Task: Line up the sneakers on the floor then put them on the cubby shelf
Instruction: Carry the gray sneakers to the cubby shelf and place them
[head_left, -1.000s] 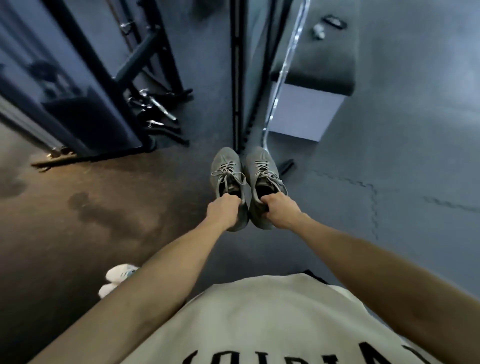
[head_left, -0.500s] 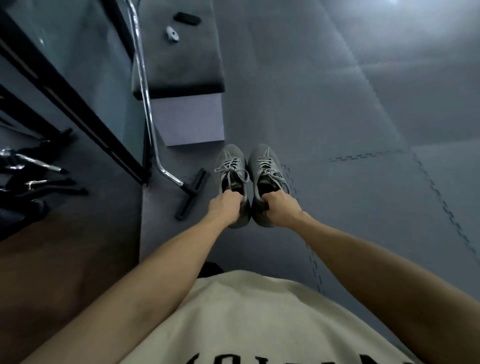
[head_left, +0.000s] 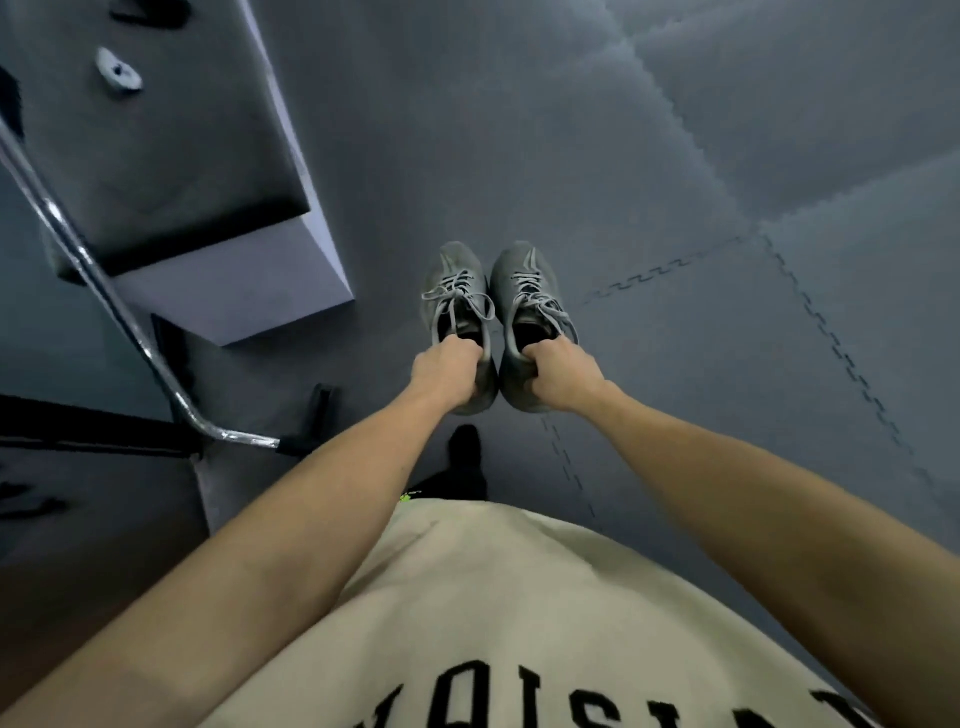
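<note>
here, left hand (head_left: 448, 370) fingers curled gripping left sneaker (head_left: 456, 312) heel collar, right hand (head_left: 562, 375) fingers likewise gripping right sneaker (head_left: 530, 306), toes beyond fingertips.

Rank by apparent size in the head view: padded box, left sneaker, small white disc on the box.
1. Padded box, largest, though partly cut off by the frame.
2. Left sneaker.
3. White disc, smallest.
</note>
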